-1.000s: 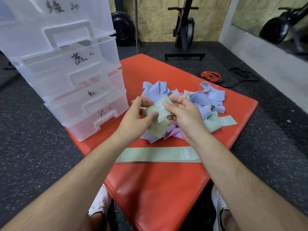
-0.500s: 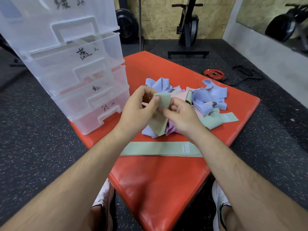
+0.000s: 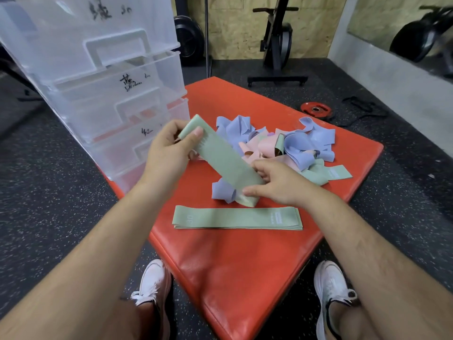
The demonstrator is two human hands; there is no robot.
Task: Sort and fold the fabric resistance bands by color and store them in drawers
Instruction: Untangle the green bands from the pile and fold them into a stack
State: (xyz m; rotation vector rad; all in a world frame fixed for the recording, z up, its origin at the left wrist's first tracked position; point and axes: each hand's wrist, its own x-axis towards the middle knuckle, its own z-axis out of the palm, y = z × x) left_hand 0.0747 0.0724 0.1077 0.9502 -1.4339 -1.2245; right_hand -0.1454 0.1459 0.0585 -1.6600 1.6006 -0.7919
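1. Head view: red mat (image 3: 232, 266) on the speckled floor, one corner toward the camera, between two white shoes (image 3: 153, 283).
2. Above the mat's middle, a green band (image 3: 220, 160) pulled out straight and slanting, upper end toward the mat's left edge, lower end nearer the camera.
3. Left hand (image 3: 169, 153) pinching the band's upper end, thumb pressed on the front face, fingers curled behind.
4. Right hand (image 3: 277, 182) gripping the lower end, thumb at the near edge, fingers curled over the far edge.
5. Flat on the mat, just nearer the camera than the hands, a second green band (image 3: 235, 218), laid out long, marked "30" at its left end.
6. On the mat's far right part, a loose pile of bands (image 3: 282, 146): purple, pink and green, tangled.
7. At the mat's left edge, a stack of clear drawers (image 3: 110, 94) with handwritten marks on the fronts.
8. Beyond the mat's far edge, a small red weight plate (image 3: 316, 109) on the floor and an exercise bike (image 3: 277, 45) farther back.
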